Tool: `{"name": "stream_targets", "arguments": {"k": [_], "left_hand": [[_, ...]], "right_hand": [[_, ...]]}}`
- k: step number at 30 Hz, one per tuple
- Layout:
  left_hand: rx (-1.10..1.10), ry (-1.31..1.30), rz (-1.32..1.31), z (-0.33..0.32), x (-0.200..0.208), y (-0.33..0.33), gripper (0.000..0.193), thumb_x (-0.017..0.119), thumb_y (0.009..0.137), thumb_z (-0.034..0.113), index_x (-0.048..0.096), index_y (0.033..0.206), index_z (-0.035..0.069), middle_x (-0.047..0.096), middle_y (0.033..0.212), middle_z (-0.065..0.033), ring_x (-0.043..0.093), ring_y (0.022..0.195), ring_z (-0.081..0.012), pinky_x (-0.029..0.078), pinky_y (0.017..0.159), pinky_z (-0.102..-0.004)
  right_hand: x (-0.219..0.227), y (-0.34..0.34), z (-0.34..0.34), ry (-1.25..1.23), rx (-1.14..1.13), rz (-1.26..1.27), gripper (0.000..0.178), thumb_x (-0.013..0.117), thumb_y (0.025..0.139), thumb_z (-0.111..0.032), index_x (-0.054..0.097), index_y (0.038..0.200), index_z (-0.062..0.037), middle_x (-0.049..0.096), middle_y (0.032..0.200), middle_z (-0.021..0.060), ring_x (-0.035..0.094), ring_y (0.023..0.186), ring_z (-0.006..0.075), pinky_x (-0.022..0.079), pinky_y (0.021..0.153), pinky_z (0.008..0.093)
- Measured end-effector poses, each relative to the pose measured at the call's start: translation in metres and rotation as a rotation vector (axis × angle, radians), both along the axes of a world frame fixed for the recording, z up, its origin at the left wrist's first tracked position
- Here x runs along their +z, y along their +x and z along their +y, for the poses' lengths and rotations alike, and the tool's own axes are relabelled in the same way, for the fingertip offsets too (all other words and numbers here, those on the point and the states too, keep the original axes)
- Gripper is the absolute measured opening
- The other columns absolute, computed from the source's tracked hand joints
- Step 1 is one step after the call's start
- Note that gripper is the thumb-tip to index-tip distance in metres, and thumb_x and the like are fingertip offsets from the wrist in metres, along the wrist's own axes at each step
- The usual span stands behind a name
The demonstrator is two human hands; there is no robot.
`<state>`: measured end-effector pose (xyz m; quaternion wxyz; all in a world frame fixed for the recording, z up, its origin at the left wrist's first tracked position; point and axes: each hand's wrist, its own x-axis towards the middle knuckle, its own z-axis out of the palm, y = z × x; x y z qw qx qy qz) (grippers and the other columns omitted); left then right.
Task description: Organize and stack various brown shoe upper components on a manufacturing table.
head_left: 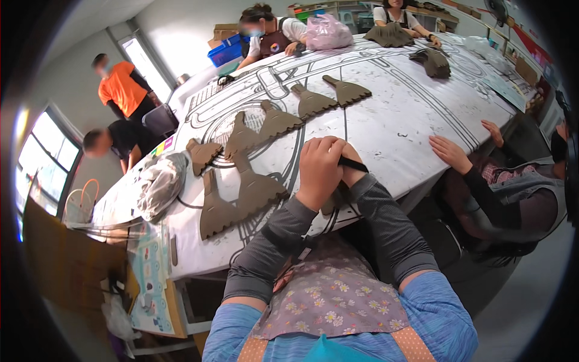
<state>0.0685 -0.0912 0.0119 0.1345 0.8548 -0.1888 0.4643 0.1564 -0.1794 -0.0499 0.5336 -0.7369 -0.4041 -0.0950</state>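
My left hand (320, 169) is closed, with its fingers bent over my right hand (351, 174), at the near side of the white-covered table. What lies between them is hidden. A black strip (353, 164) crosses the back of my right hand; I cannot tell whether it is part of the sleeve. Just under the hands, part of a grey-brown piece (329, 206) shows. To the left lie fan-shaped, grey-brown pieces with scalloped edges, among them a large one (258, 192) and one by the table's edge (212, 214). More lie farther off, such as a piece (350, 92) with a short stem.
Black line drawings cover the white sheet (386, 136). Left stands a crumpled grey plastic bag (161, 184); a pink bag (329, 32) sits at the far side. A neighbour's hand (451, 153) rests on the right edge. Other people work across the table, near stacked clay pieces (435, 64).
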Motion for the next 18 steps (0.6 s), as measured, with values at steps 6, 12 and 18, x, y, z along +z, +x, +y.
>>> {"name": "stream_targets", "arguments": {"k": [6, 12, 18], "left_hand": [[-0.323, -0.017, 0.179, -0.012, 0.003, -0.018, 0.03, 0.066, 0.074, 0.001, 0.067, 0.103, 0.009, 0.065, 0.094, -0.0071, 0.061, 0.089, -0.031, 0.047, 0.082, -0.0397], [-0.351, -0.045, 0.131, 0.037, 0.084, -0.067, 0.042, 0.069, 0.07, -0.006, 0.065, 0.11, 0.006, 0.067, 0.102, -0.0082, 0.063, 0.098, -0.0265, 0.045, 0.094, -0.0385], [-0.194, -0.489, -0.67, 0.084, 0.206, -0.146, 0.101, 0.053, 0.083, 0.071, 0.029, 0.144, -0.006, 0.035, 0.145, -0.0315, 0.033, 0.139, -0.0371, 0.029, 0.111, -0.0592]], "right_hand": [[0.009, 0.001, 0.006, 0.15, -0.236, 0.275, 0.021, 0.063, 0.091, -0.018, 0.063, 0.104, -0.0008, 0.068, 0.095, 0.0142, 0.064, 0.088, 0.0246, 0.05, 0.08, 0.0342], [0.095, -0.021, -0.039, 0.644, -0.027, 0.203, 0.02, 0.064, 0.092, -0.013, 0.062, 0.106, 0.0004, 0.067, 0.103, 0.0086, 0.062, 0.093, 0.0145, 0.049, 0.086, 0.0291], [0.212, -0.08, -0.127, 0.756, 0.067, -0.649, 0.057, 0.054, 0.096, -0.04, 0.042, 0.137, -0.0016, 0.052, 0.132, 0.0222, 0.059, 0.109, 0.0338, 0.044, 0.098, 0.0525]]}}
